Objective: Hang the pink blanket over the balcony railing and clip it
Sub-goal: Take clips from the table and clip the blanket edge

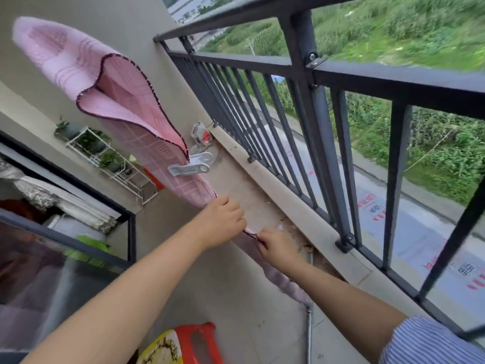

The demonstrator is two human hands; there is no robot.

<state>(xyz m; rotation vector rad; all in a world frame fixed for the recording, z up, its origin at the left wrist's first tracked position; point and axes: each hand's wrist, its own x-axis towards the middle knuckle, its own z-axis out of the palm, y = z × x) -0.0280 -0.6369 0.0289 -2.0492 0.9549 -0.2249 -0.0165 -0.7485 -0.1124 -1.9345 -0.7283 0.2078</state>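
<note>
While our left hand (223, 222) and right hand (275, 245) pinched the pink blanket's (110, 101) dark-trimmed hem beside the ledge (296, 206) below the railing (393, 80), we judged a slipped grip could drop it.

Soft daylight, motion blur, wide-angle bending at edges

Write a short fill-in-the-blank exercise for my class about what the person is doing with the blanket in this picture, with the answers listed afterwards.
1. Both hands, the left hand and the right hand, grip the dark-trimmed edge of the ____ blanket.
2. A pale grey ____ is already fastened on the blanket.
3. The right arm wears a blue-and-white ____ sleeve.

Answers: pink; clip; striped
</note>
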